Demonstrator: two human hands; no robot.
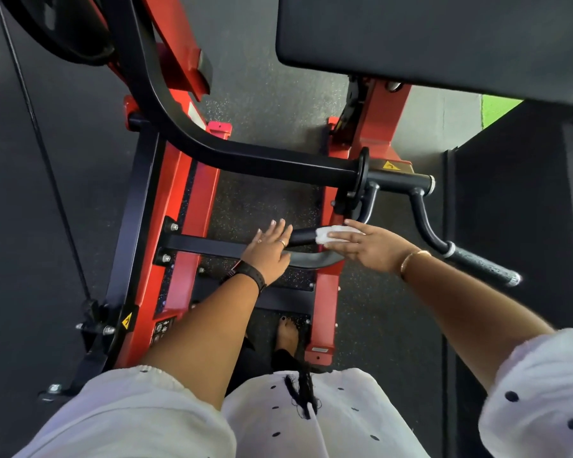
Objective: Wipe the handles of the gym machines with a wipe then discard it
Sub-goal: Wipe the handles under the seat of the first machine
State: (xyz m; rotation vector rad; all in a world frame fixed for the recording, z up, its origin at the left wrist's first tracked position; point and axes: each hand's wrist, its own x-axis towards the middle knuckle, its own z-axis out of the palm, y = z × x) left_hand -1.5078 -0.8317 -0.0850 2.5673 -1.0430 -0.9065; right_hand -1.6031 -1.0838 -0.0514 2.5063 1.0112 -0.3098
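Right hand grips the white wipe on the black handle at frame centre, half hiding it; left hand, released, covers the handle's bend. Red frame stands below.

White wipe is held in right fingers on blk handle; frame left of them is painted red; sleeve is dotted blk on white.
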